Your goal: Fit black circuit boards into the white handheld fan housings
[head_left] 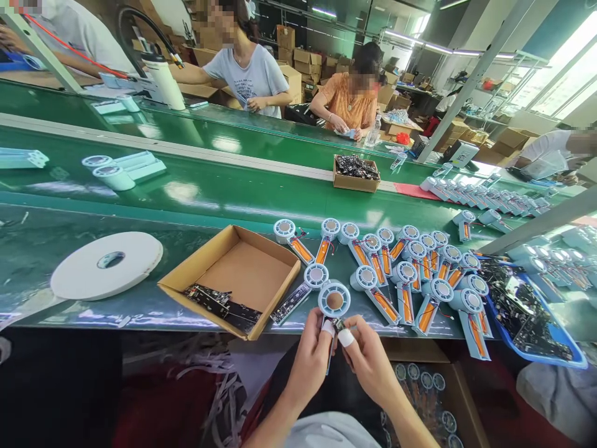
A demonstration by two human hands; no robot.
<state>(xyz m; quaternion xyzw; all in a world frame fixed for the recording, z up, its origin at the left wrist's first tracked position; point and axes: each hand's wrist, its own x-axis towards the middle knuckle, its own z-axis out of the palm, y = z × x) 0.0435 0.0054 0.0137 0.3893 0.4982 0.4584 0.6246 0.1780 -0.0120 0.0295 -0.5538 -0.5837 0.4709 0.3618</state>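
A light-blue handheld fan body (334, 299) with a round head is held upright over the bench's front edge. My left hand (313, 348) is closed around its handle, a white wrap on the thumb. My right hand (366, 351), also with a wrapped thumb, pinches a small dark circuit board (337, 324) against the handle just below the head. Fingers cover most of the handle and board. Just behind lies another fan body (316, 277) with a dark board along its handle. Several fan bodies (405, 272) with orange strips in their open handles lie to the right.
An open cardboard box (186, 274) holds some boards at left, beside a large roll of white tape (84, 267). A blue tray (578, 358) of boards stands at right. Below the bench is a carton (466, 398) of fan parts. Co-workers sit across the green conveyor (261, 180).
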